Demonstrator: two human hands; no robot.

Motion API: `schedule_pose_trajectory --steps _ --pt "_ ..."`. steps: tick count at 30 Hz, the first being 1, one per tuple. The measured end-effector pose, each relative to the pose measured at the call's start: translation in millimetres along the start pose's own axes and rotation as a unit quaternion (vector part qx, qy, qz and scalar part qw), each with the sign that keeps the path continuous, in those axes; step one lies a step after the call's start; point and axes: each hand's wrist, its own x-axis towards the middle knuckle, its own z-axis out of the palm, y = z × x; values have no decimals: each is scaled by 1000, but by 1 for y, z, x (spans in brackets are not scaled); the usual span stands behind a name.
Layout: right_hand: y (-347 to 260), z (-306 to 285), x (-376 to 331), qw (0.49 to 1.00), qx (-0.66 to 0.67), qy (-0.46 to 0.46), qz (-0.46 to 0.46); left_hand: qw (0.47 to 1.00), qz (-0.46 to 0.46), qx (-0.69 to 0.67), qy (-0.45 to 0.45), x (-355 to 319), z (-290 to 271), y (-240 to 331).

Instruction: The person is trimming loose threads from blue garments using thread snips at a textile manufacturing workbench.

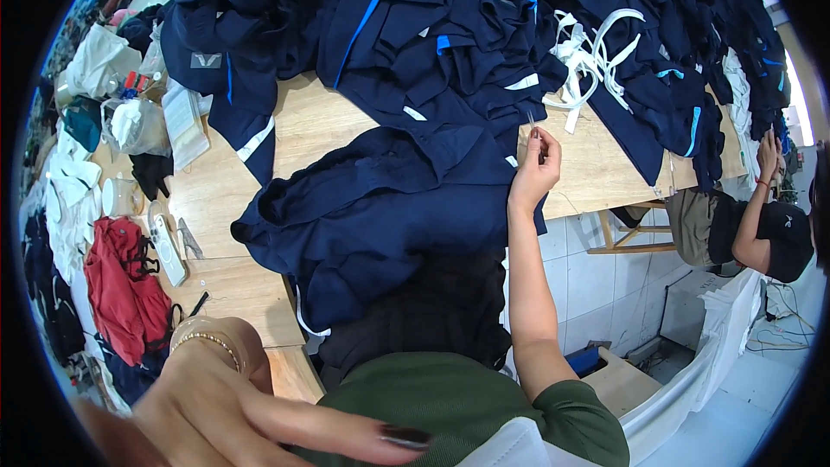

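Two bare hands are before us. Our right hand closes thumb and fingers on a slim, pale, narrow-tipped tool, pointed away from us. It sits at the right edge of a dark navy-blue cloth garment, which lies bunched over the near edge of a light wood-grain table and drapes toward our lap; whether hand and cloth touch, we cannot tell. Our left hand looms close at the lower left, one finger stretched out to the right; its palm is hidden, so we cannot tell whether it holds anything. A gold-coloured beaded bracelet rings that wrist.

Beyond the garment we see a heaped pile of navy garments with blue and white trim, with looped white fabric strips on its right part. At our left lies a crumpled red cloth item, near a white, rounded oblong device.
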Motion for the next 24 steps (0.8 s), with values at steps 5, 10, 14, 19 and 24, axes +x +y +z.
schedule_pose_trajectory --steps 5,10,14,19,24 --pt "4 -5 4 1000 8 6 -9 995 17 51 -84 26 1 -16" --pt "-2 5 -5 1000 9 -7 11 984 157 -73 -48 -14 -1 -25" --pt "11 -11 8 1000 -3 10 -26 995 -22 84 -43 0 4 -3" --pt "5 -13 9 1000 -2 14 -12 996 55 76 -2 -12 3 -29" --pt "-3 2 -2 1000 10 -3 2 989 120 -29 -81 -2 -9 -15"
